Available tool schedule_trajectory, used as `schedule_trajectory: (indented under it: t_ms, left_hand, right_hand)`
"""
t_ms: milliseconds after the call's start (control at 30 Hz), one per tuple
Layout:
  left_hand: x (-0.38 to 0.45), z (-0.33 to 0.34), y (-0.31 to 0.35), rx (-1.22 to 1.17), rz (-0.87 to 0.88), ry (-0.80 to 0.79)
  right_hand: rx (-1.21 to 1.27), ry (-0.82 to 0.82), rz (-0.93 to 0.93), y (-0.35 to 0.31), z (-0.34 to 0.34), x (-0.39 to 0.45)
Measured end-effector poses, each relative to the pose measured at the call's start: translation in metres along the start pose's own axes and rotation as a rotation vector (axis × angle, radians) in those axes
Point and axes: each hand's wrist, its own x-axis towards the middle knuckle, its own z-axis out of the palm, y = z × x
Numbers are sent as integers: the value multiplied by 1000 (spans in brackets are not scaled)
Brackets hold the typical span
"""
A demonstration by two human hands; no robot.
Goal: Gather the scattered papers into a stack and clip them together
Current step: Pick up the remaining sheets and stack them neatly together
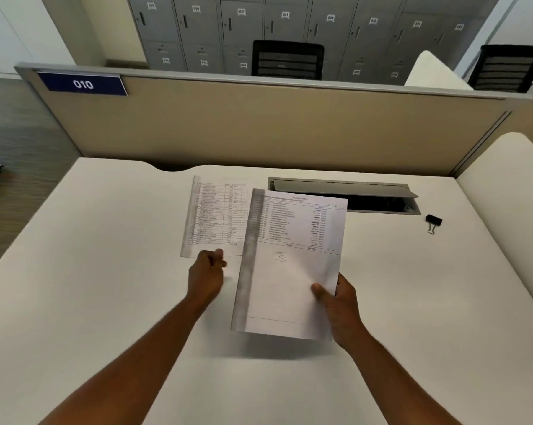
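My right hand [340, 305] grips a stack of printed papers [289, 265] by its lower right corner and holds it lifted above the white desk [90, 286], casting a shadow below. A single printed sheet [216, 216] lies flat on the desk to the left, partly covered by the held stack. My left hand [206, 273] is at that sheet's bottom edge, fingers curled and pinching its lower corner. A black binder clip [434, 222] lies on the desk at the far right, apart from both hands.
An open cable tray [381, 197] is sunk into the desk behind the held stack. A beige partition [259, 127] with a blue "010" label closes the far edge. A white side panel [510, 204] bounds the right.
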Motion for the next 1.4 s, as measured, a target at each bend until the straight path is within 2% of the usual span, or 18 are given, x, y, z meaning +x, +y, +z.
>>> schedule_trajectory:
  t_ms: [133,267,433,600,667,800,1100,1233,1400]
  left_hand:
    - [75,-10,-12,317,-7,167]
    - [132,-13,-10,557,-169,164]
    - [169,-9,-2,705,-195,125]
    - [188,-9,-5,503,-320,68]
    - [188,-13,-13,463,-317,60]
    - [161,-18,-18,404,-170,104]
    - [59,-42,-24,-32,-4,150]
    - [1,-39,-27,-183,48,-32]
    - [-59,-10,-23,-168,38,-218]
  right_hand:
    - [23,22,35,1,3,23]
    - [-5,54,64,8,9,43]
    - [-15,70,83,15,17,59]
    - [-55,83,103,19,18,69]
    - [-64,93,108,21,15,70]
    - [-76,107,114,25,3,65]
    - [-138,138,166,35,-44,28]
    - [-133,111,189,28,-54,7]
    - [-66,-1,168,14,-46,-20]
